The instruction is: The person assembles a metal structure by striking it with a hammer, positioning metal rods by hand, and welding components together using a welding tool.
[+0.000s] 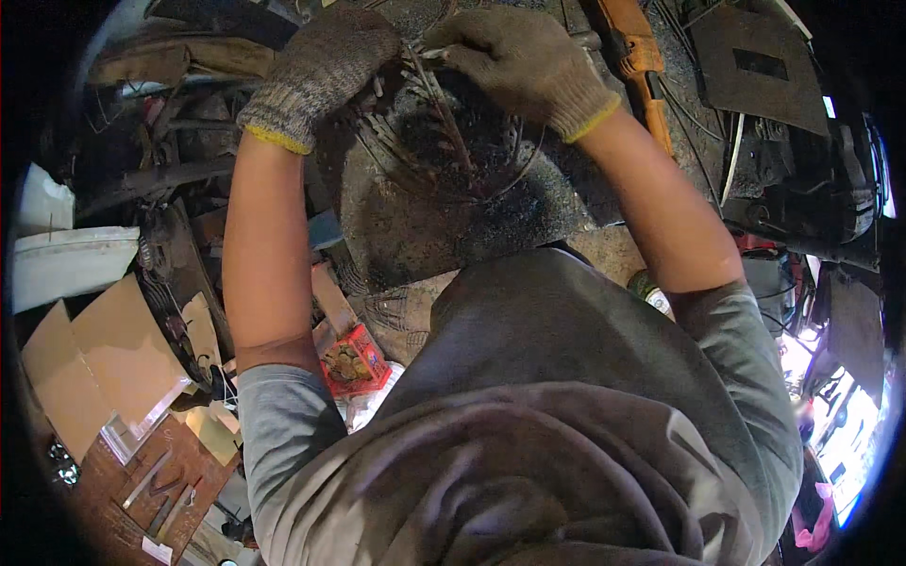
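Observation:
Both my hands wear grey knitted gloves with yellow cuffs. My left hand [335,66] is closed at the upper ends of some thin dark metal rods [442,118], which splay down from it. What exactly its fingers grip is partly hidden. Opposite it, my right hand [519,61] has its fingertips pinched together around a small pale piece [432,54], too small to name. Beneath the hands is a dark, grit-covered work surface [406,231]. Curved thin rods [392,151] lie over it, forming a rounded shape.
An orange long-bodied tool [632,47] lies beyond my right hand, with dark cables beside it. A dark plate with a rectangular slot [736,94] is farther right. On the left are scrap metal, cardboard [113,349] and a red box of round pieces [354,363].

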{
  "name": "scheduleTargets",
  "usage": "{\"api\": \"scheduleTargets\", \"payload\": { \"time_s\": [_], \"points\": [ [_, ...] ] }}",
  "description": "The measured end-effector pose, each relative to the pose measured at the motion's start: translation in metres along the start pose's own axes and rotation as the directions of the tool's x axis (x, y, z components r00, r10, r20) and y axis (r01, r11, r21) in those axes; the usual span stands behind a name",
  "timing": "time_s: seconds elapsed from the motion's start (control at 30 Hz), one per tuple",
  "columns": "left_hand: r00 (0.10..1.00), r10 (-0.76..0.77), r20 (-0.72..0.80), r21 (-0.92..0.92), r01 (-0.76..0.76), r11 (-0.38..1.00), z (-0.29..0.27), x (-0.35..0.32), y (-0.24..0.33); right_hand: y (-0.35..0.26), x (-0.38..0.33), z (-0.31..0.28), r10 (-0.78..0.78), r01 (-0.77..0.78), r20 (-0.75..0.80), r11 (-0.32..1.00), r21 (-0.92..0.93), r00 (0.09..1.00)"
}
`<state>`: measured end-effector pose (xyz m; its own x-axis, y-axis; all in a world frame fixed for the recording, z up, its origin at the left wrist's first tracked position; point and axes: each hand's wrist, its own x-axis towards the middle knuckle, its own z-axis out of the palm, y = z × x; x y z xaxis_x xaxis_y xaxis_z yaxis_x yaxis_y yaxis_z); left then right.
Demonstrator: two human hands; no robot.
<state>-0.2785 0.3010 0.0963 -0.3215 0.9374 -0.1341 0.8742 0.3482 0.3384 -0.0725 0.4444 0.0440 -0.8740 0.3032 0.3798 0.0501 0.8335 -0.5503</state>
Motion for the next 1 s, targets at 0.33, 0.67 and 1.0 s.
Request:
{"api": "scheduleTargets", "payload": {
  "time_s": [0.33, 0.67, 1.0],
  "points": [
    [0.985, 0.166, 0.047, 0.418, -0.17, 0.892, 0.004, 0.005, 0.006, -0.012, 0.017, -0.003, -0.153, 0.155, 0.019, 0.98, -0.128, 0.988],
    [0.976, 0.154, -0.157, -0.056, -0.165, 0.985, 0.005, -0.01, -0.006, 0.007, 0.018, -0.022, -0.269, 0.323, 0.185, 0.695, -0.642, 0.945],
    [0.924, -0.32, -0.207, -0.799, 0.029, 0.601, 0.023, -0.085, -0.051, -0.011, 0.038, -0.031, -0.005, 0.072, 0.326, 0.978, -0.193, 0.945]
  ]
}}
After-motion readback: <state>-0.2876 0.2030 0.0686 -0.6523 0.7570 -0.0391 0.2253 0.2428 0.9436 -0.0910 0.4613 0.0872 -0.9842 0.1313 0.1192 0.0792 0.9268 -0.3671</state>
